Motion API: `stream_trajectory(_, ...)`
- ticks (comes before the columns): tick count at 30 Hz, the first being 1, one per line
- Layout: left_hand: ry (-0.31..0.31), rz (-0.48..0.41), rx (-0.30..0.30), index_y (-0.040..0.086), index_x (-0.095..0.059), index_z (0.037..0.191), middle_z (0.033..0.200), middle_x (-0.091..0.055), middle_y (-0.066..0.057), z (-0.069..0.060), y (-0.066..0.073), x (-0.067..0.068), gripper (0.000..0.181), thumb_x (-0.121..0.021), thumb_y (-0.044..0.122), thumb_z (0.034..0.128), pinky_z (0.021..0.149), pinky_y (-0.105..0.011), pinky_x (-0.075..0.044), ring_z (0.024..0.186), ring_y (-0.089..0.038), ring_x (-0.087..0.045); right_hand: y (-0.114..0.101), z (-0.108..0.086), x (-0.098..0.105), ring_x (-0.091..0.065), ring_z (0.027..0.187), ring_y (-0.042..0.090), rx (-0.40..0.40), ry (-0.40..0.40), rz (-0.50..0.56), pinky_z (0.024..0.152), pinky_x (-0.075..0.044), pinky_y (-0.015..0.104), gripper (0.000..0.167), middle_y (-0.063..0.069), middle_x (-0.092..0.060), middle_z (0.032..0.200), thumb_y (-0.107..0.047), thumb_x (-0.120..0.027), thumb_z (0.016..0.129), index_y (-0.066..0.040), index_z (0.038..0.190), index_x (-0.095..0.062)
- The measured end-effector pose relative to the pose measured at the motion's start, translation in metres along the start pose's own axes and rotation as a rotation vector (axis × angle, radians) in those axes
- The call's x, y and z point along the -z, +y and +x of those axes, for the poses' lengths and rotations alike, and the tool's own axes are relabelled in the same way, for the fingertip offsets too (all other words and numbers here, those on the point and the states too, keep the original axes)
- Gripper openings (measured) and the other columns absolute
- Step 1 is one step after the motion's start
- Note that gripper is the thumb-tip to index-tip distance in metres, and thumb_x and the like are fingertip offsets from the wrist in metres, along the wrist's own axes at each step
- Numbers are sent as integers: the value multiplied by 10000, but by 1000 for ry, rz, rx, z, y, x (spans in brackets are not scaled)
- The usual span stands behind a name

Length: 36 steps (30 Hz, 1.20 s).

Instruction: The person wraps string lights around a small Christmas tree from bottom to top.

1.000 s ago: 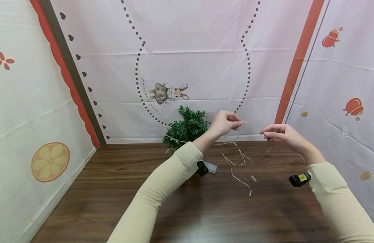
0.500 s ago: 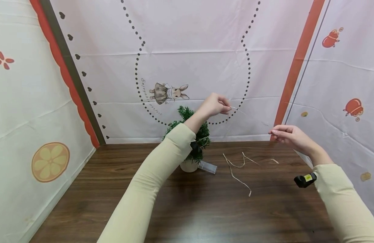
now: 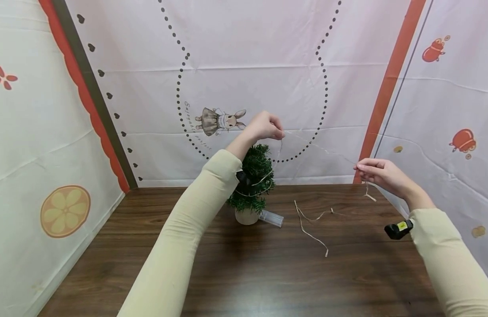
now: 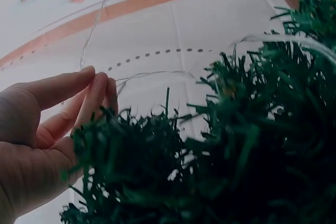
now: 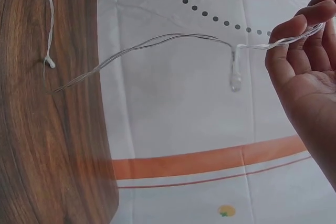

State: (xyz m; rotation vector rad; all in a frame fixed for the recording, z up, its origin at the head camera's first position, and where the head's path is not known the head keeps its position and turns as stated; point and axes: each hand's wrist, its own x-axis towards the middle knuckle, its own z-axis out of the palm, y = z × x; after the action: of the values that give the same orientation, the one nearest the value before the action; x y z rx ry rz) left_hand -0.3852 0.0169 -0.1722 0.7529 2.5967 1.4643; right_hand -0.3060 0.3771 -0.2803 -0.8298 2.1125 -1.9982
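Observation:
Between finger and thumb my left hand (image 3: 265, 126) pinches a thin clear wire of a string light, above and just behind a small artificial Christmas tree (image 3: 256, 169). Further right, my right hand (image 3: 380, 174) pinches the same string light; the wire spans the air between both hands. In the right wrist view a clear bulb (image 5: 235, 72) hangs from the string light (image 5: 157, 40) beside the right hand (image 5: 310, 51). Part of the string winds round the tree's front. In the left wrist view green branches (image 4: 210, 145) cover part of the left hand (image 4: 58, 108).
A clear battery box (image 3: 271, 218) lies on the wooden table (image 3: 228, 273) against the tree's pale pot (image 3: 246, 216). Loose string light (image 3: 311, 235) trails on the table to the right. A printed cloth (image 3: 252, 53) hangs behind.
My left hand has moved left and up to the tree, drawing the wire out longer. My right hand has shifted slightly right, and the loose string on the table has slid a little.

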Motion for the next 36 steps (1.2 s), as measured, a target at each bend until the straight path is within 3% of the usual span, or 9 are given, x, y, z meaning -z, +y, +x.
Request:
stream_trajectory(4,4,33,-12,49,-641,751,830,-652,-56,0,-5,6,104,-695,50,840,771,-265,-555,850,-216,-672,-3,8,-4,-591,805,57,-5,11,-60,722,-516,184,243,-49,-658,966,0,-427,991,-52,1049,-656)
stream_trajectory(10,-24,59,33,22,-662,819,849,-652,-54,0,-8,15,71,-692,76,855,780,-258,-557,877,-220,-672,-9,23,-11,-508,736,104,20,-10,-78,658,-478,220,242,-20,-592,846,-14,-432,993,-82,1035,-661)
stream_trajectory(18,-48,17,50,-53,-636,937,862,-654,-93,6,-5,32,95,-652,6,865,823,-270,-552,848,-208,-683,-19,41,-22,-505,737,119,20,21,-48,684,-485,227,200,-10,-581,824,-64,-470,992,-82,1005,-669)
stream_trajectory(26,-3,-174,141,-60,-612,963,936,-658,-160,8,-27,50,101,-633,-22,872,959,-323,-500,822,-195,-682,-25,62,-37,-484,739,131,-9,47,-93,712,-488,235,158,-6,-539,800,-125,-502,987,-101,998,-658)
stream_trajectory(31,18,-186,142,-56,-627,1031,1067,-627,-144,6,-43,59,168,-640,25,884,992,-323,-476,982,-239,-659,-26,74,-45,-472,730,136,19,-2,-28,702,-479,240,169,4,-548,805,-109,-496,988,-81,1023,-659)
stream_trajectory(36,36,-204,154,-59,-629,1062,1177,-612,-161,1,-61,68,216,-648,73,892,1017,-340,-456,1036,-250,-640,-24,88,-54,-463,722,136,33,-30,19,695,-474,244,176,12,-540,800,-88,-495,985,-82,1022,-668)
